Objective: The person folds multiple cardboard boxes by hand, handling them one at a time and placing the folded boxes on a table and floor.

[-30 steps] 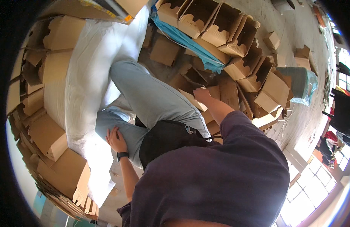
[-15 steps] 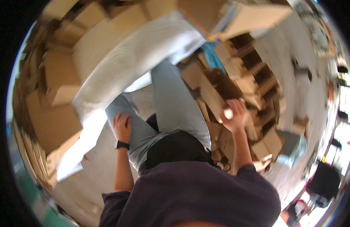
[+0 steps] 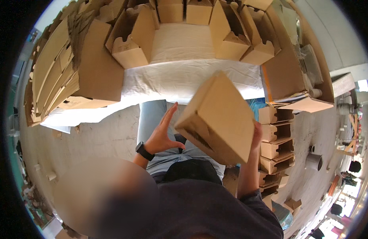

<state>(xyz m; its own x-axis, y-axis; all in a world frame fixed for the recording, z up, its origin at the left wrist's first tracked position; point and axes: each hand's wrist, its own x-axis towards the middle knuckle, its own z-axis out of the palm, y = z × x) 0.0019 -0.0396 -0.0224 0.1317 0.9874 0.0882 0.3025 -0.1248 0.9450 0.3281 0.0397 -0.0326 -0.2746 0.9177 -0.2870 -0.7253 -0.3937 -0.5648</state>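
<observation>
A brown cardboard box (image 3: pixel 227 115) is held up in front of me, tilted, over my lap and the near edge of the white cloth. My right hand (image 3: pixel 256 137) grips its right side; most of those fingers are hidden behind the cardboard. Just left of the box, my left hand (image 3: pixel 162 135) is open, thumb and fingers spread, apart from it and with nothing in it. A dark slot shows in the box's lower side.
Ahead, a white cloth (image 3: pixel 184 77) covers the work surface. Notched open cardboard bins (image 3: pixel 136 51) line its far side. Flattened cardboard (image 3: pixel 58 75) is stacked at the left; a large carton (image 3: pixel 285 79) stands right. More open boxes (image 3: pixel 271 149) are piled beside my right arm.
My view has turned from the right-hand box pile to the cloth-covered surface. My right hand now holds a cardboard box up in front of me; my left hand has risen off my thigh.
</observation>
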